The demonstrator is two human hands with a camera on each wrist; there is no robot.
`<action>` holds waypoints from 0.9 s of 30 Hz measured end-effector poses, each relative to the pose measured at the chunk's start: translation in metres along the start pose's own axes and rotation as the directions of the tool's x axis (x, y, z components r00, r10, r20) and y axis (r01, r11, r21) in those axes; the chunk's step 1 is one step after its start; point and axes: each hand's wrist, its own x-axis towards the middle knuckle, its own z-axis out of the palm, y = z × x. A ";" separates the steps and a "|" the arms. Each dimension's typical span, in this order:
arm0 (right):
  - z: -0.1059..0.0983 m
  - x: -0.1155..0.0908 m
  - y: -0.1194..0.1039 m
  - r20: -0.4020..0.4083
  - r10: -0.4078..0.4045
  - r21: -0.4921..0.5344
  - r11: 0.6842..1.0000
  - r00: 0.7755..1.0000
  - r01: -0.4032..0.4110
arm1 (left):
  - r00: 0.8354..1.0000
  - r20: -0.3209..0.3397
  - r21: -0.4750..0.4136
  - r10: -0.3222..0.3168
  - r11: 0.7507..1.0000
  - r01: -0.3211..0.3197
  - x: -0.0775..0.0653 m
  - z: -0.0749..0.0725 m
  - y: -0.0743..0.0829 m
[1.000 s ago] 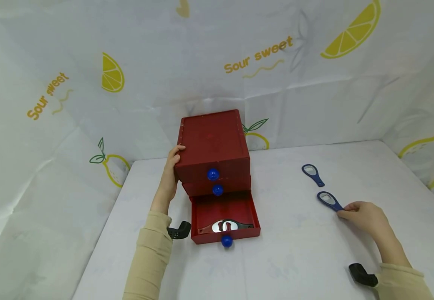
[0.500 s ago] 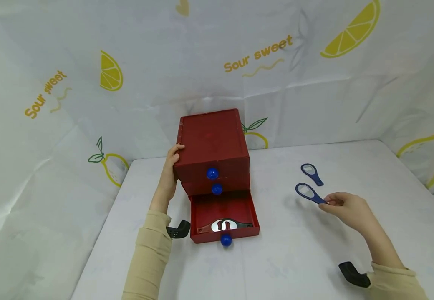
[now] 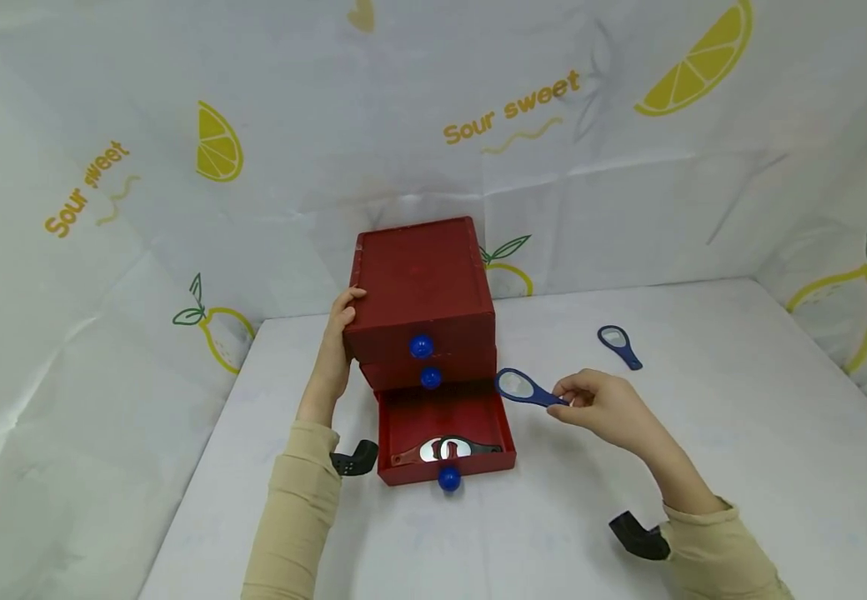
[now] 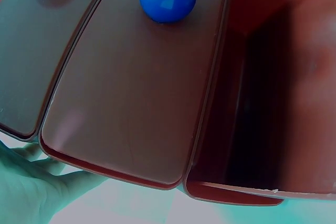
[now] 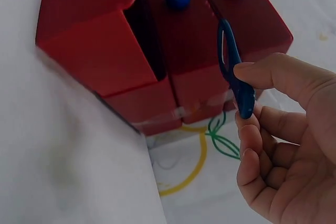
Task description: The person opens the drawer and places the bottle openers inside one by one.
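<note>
A red three-drawer cabinet (image 3: 418, 275) with round blue knobs stands mid-table, its lowest drawer (image 3: 508, 433) pulled out. Inside that drawer lie a red-handled magnifying glass (image 3: 408, 456) and a dark-handled magnifying glass (image 3: 484, 448), their lenses overlapping. My left hand (image 3: 333, 354) presses against the cabinet's left side, fingertips at the top edge; in the left wrist view its fingers (image 4: 79, 182) pass partly behind the side. With thumb and fingers my right hand (image 3: 602, 408) pinches the handle of a blue magnifying glass (image 3: 516, 385), raised beside the cabinet's right front, lens pointing left.
Another blue magnifying glass (image 3: 618, 343) lies on the white table (image 3: 749, 392) at the right. Behind the table hangs a white sheet (image 3: 373, 108) printed with lemons. Black curved camera mounts (image 3: 638, 535) stick out at both wrists.
My right hand has lifted the blue magnifying glass from the table's right side and carried it left to the cabinet. The left hand and the drawer have stayed in place.
</note>
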 end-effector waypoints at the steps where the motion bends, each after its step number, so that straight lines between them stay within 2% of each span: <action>1: 0.004 0.003 -0.003 0.010 -0.018 0.010 1.000 1.000 0.018 | 1.000 0.000 0.000 0.000 1.000 0.000 0.000 0.000 0.000; 5: 0.021 0.014 -0.011 0.057 -0.048 0.037 0.998 0.997 0.046 | 1.000 -0.003 -0.008 -0.004 1.000 0.004 0.000 -0.001 0.000; 10: 0.040 0.025 -0.017 0.110 -0.071 0.020 0.997 0.991 0.069 | 1.000 0.002 -0.003 -0.005 1.000 0.005 0.000 0.000 0.000; 20: 0.072 0.040 -0.025 0.110 -0.189 -0.151 0.967 0.976 0.204 | 1.000 0.006 -0.012 -0.002 1.000 0.002 0.000 0.001 0.000; 27: 0.085 0.043 -0.027 0.078 -0.213 -0.201 0.953 0.974 0.224 | 1.000 0.008 -0.007 0.003 1.000 -0.003 0.000 0.001 0.001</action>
